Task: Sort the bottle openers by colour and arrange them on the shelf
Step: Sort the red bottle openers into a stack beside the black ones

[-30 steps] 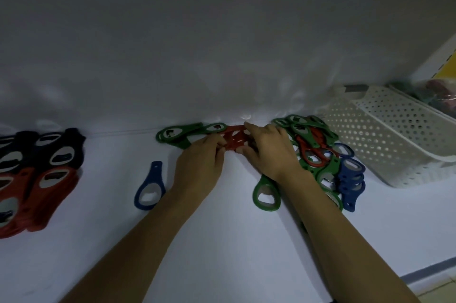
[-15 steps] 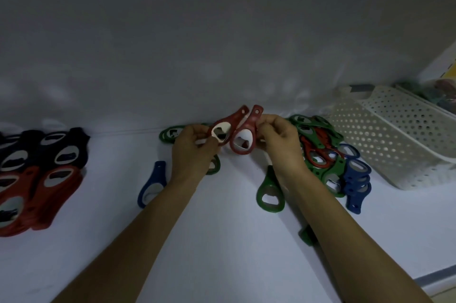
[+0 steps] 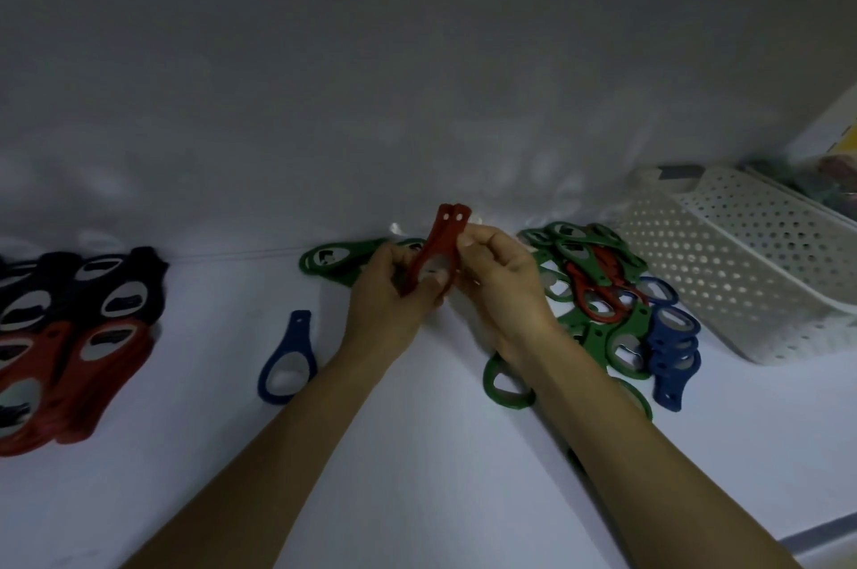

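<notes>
left hand point(image 3: 394, 304) + right hand point(image 3: 498, 285): both grip two red openers point(image 3: 443, 244) | held together above shelf point(image 3: 417, 452)

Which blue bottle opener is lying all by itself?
The blue plastic bottle opener left of the left hand, alone on the white shelf; the other blue openers sit stacked beside the white perforated basket.

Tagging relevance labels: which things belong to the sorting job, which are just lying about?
Job: red openers in left hand and right hand; red stack; black stack; green openers; mixed pile; blue opener.
Lying about: white basket.
</notes>
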Demonstrator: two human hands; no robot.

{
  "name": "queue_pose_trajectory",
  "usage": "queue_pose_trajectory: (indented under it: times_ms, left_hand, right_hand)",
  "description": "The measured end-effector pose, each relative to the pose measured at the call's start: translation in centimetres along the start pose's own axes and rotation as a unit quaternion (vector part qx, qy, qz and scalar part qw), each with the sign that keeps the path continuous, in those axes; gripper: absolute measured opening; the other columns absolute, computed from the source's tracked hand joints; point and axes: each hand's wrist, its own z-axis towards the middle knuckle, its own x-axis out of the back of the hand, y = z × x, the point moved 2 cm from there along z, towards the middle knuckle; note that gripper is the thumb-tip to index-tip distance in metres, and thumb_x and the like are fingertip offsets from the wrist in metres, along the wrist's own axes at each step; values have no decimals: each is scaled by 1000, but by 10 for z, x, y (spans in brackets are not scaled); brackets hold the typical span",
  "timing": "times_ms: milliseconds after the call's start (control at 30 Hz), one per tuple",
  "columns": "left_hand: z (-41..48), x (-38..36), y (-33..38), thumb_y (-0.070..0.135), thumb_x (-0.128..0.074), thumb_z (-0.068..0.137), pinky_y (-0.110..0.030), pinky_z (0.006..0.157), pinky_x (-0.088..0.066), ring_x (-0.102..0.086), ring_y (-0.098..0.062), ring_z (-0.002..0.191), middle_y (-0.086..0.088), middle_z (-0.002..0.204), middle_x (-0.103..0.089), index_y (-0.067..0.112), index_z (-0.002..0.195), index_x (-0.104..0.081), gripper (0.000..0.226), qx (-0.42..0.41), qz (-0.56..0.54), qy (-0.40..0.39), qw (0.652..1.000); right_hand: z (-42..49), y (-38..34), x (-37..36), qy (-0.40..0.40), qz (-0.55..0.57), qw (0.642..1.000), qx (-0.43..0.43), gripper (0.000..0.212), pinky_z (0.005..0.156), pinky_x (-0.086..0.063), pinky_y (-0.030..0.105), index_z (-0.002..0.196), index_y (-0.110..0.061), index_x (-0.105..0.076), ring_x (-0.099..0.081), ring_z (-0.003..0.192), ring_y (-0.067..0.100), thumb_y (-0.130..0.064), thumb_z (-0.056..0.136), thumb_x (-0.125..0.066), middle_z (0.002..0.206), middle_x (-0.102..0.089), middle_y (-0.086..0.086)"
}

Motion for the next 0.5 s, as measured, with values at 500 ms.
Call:
queue_pose_trajectory:
  times_ms: [500]
  left_hand:
    - [-2, 7, 2, 0, -58, 88, -17, 59, -53, -72, -14, 79, 4, 99, -69, 28, 102, -56, 31, 34, -197, 0, 980]
  right_hand:
    - [15, 7, 26, -5, -773, 608, 179, 38, 79, -45, 33, 91, -15, -64, -56, 80, 23, -49, 92, -49, 82, -64, 4]
